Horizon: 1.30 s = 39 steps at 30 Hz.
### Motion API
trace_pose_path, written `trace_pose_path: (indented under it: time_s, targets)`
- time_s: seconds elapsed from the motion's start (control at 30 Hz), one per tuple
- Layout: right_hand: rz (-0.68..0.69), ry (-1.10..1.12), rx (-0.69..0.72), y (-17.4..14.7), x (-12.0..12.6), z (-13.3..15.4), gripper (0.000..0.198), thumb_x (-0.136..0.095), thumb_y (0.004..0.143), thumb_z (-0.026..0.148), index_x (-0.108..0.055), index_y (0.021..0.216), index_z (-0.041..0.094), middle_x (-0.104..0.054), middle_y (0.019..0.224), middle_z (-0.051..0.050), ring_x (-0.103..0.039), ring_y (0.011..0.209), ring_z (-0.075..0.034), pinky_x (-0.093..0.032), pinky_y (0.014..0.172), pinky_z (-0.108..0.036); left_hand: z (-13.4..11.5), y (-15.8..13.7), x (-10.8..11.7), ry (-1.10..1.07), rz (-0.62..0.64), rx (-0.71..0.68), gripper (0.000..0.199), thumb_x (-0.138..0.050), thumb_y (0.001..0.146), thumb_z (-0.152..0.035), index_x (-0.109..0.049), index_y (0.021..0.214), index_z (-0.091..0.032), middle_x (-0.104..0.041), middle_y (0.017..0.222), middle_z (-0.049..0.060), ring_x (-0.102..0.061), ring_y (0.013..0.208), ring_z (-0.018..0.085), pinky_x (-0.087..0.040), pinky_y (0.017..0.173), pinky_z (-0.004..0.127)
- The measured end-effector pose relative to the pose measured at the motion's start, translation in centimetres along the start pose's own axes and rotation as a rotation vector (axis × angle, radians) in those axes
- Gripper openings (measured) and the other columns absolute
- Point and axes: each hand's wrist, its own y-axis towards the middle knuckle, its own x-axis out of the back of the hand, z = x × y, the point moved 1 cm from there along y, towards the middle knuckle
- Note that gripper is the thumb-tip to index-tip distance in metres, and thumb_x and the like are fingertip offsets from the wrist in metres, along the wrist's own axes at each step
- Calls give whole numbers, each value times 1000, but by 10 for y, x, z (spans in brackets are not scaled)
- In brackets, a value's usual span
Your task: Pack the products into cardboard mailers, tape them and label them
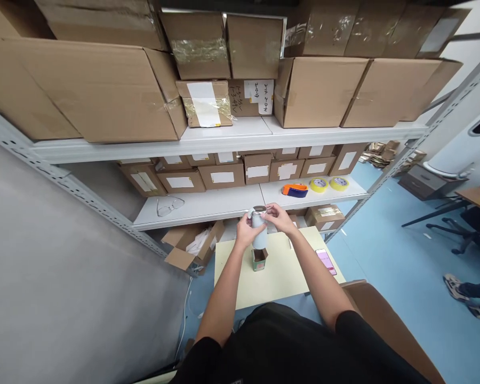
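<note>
A pale blue insulated tumbler with a dark top and a handle-like loop is held upright above the table. My left hand is closed around its left side. At its rim, the fingers of my right hand grip the top edge from the right. Just below the tumbler, a small green box stands on the pale yellow table with its top flaps up. Whether the tumbler's base touches the box is hard to tell.
A phone lies at the table's right. On the shelf are glasses, an orange and blue tape dispenser and yellow tape rolls. An open carton sits left; a large box stands right. Another person's feet show far right.
</note>
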Motion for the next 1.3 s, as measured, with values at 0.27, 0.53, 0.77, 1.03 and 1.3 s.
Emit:
trace_pose_path:
  time_s: [0.27,0.53,0.77,1.03,1.3]
  targets:
    - [277,425,-80,-30,-12,-26,129,-95,61,35,-17,164,36,-71,114,-5,-70,99,-25,-58,86,-40,-23,25,14,-293,192,66,66,-83,75,-58,-69,120,-13,-76,115,15,-71,107,30,-56,95,44]
    - [158,376,-16,-32,-14,-29,138,-95,63,35,-4,167,37,-67,120,-5,-68,104,-24,-57,93,-43,-41,32,5,-234,194,58,110,-92,70,-39,-31,161,-24,-72,123,12,-70,111,27,-55,99,44]
    - [62,351,-14,-35,-14,-30,143,-96,60,33,-2,167,35,-67,117,-6,-68,102,-26,-59,89,-44,-42,38,2,-191,162,63,110,-89,74,-43,-26,163,-28,-67,122,10,-68,109,24,-55,95,39]
    - [58,314,-13,-33,-11,-36,137,-93,63,34,-4,167,37,-65,113,-4,-67,95,-22,-58,89,-43,-48,41,-2,-208,210,54,110,-87,76,-41,-22,164,-28,-67,123,11,-66,114,26,-54,97,41]
    - [50,309,-3,-32,-13,-35,135,-92,66,35,-2,166,38,-64,120,-6,-67,104,-25,-57,94,-46,-48,43,-5,-197,208,75,113,-88,74,-42,-22,165,-26,-69,115,10,-68,107,26,-54,97,43]
